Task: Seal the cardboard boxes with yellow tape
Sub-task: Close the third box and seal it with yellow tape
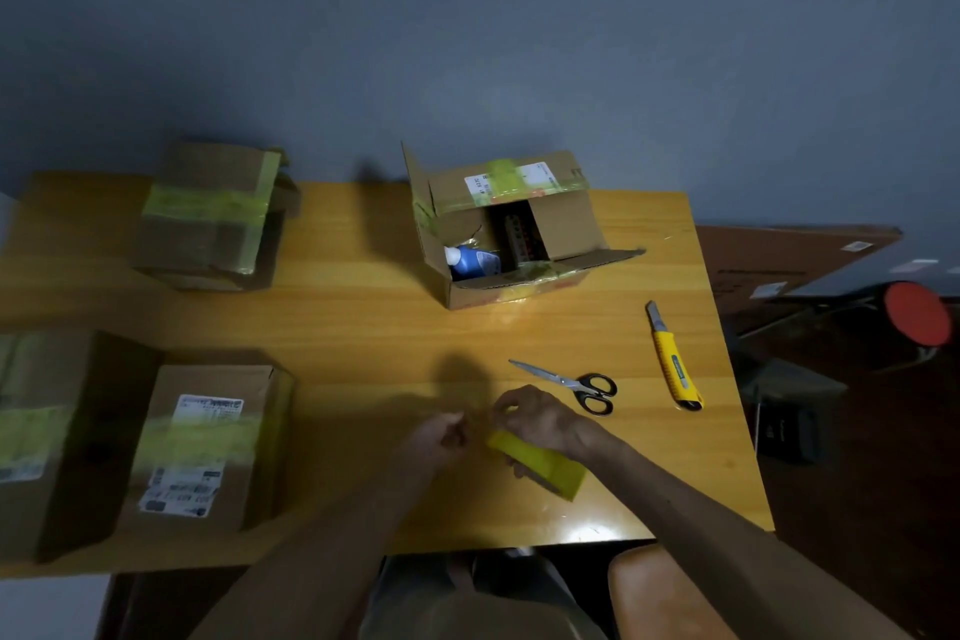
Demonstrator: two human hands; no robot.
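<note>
At the near edge, the right hand (540, 418) grips the yellow tape roll (545, 465). The left hand (441, 437) curls beside it, its grasp unclear. Picked hastily, the tape end may split. The open box (519, 234) sits farther back.

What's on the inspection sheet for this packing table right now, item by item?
Surface: yellow-brown wooden table, glossy.
Job's things: open brown cardboard box holding a blue plastic bottle; three taped brown cardboard boxes at left; yellow tape roll.
Clutter: black-handled steel scissors; yellow utility knife.
Grips: right hand holds the roll; left hand curled beside it, contents unclear.
Cables: nothing seen.
Surroundings: grey wall; round red stool and flat brown cardboard sheet at right.
</note>
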